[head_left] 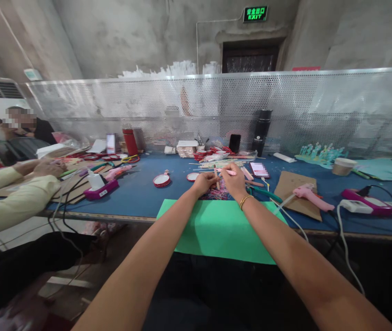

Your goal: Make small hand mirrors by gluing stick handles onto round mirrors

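My left hand (204, 183) has its fingers closed on a flat wooden craft stick (217, 178), held upright over the table. A pink pen (230, 173) is gripped in my right hand (234, 180), its tip pointing left toward the stick. Beneath both hands lies a tangle of pink and purple threads (221, 194). A green sheet (216, 225) hangs over the table edge under my forearms. Just left of my left hand is a small round white piece with a red rim (192, 177).
Right of my hands are teal-handled pliers (266, 192) and a pink glue gun (311, 196) on cardboard (281, 184). A purple power strip (368, 202) trails cables. A black flask (262, 131) stands behind, by a mesh partition (168, 101). A co-worker's hands (47, 168) work at left.
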Demonstrator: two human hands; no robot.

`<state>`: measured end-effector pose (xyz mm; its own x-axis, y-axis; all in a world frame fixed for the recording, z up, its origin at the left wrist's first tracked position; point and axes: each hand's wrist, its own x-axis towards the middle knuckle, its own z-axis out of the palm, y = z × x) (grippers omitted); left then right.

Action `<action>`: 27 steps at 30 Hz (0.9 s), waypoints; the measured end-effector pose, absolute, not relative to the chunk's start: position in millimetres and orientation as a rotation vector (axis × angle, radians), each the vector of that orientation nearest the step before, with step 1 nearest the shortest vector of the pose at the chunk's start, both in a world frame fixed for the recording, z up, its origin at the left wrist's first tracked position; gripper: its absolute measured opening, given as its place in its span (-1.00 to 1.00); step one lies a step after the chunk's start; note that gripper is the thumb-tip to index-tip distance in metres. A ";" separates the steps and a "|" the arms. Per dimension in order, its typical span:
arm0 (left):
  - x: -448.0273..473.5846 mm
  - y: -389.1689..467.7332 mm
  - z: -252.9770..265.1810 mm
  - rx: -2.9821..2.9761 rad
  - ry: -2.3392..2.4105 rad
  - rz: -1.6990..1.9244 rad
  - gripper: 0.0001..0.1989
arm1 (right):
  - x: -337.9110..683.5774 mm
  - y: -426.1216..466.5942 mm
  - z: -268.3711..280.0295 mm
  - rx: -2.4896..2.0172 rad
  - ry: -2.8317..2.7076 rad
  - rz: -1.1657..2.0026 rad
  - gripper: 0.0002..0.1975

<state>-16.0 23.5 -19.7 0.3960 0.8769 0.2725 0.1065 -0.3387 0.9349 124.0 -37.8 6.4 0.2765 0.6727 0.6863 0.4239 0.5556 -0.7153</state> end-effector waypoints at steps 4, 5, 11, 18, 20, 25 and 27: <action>-16.7 22.0 -18.4 1.731 0.882 1.038 -0.54 | 124.0 -38.9 7.6 -1.046 -1.321 0.208 -0.91; -16.8 21.5 -18.0 1.734 0.877 1.038 -0.53 | 123.8 -39.1 7.7 -1.032 -1.340 0.212 -0.91; -16.4 18.9 -15.5 1.712 0.868 1.041 -0.54 | 124.3 -39.0 7.1 -1.060 -1.350 0.190 -0.91; -15.2 21.4 -18.0 1.688 0.828 1.056 -0.50 | 123.1 -37.6 6.0 -0.997 -1.404 0.214 -0.90; -15.4 22.3 -18.7 1.692 0.833 1.056 -0.48 | 123.4 -37.4 5.4 -1.010 -1.408 0.208 -0.91; -16.5 22.2 -17.9 1.704 0.849 1.043 -0.50 | 125.0 -37.7 5.3 -1.035 -1.344 0.191 -0.91; -16.7 22.8 -18.4 1.708 0.850 1.041 -0.51 | 124.2 -37.5 5.4 -1.000 -1.360 0.199 -0.91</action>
<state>-16.7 22.8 -18.4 0.4011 0.8761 0.2676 0.0871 -0.3272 0.9409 124.2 -37.5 5.4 0.2623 0.6474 0.7156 0.4152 0.5937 -0.6893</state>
